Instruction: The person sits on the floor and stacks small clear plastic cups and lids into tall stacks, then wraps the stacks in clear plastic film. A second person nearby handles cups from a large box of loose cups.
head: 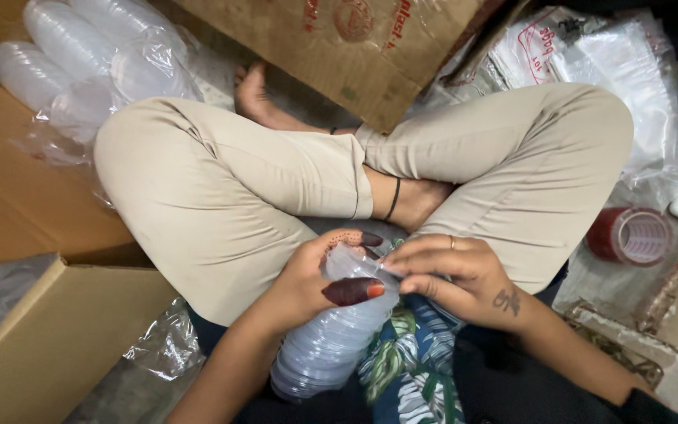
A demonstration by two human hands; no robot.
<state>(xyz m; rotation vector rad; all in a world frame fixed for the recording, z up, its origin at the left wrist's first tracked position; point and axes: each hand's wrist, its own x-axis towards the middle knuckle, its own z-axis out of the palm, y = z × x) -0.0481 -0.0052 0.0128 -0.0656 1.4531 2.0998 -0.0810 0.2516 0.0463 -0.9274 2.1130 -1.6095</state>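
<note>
The stack of clear lids [325, 345] runs lengthwise up the lap; left hand [308, 286] wraps its top, right hand [457, 275] pinching the topmost lid.

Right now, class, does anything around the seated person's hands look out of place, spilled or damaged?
Nothing looks spilled or broken. Both hands, left hand and right hand, grip a sleeve of clear lids in the lap. A red tape roll lies tipped on its side among loose plastic bags.

Dim, soft indoor light (edges warped)
</note>
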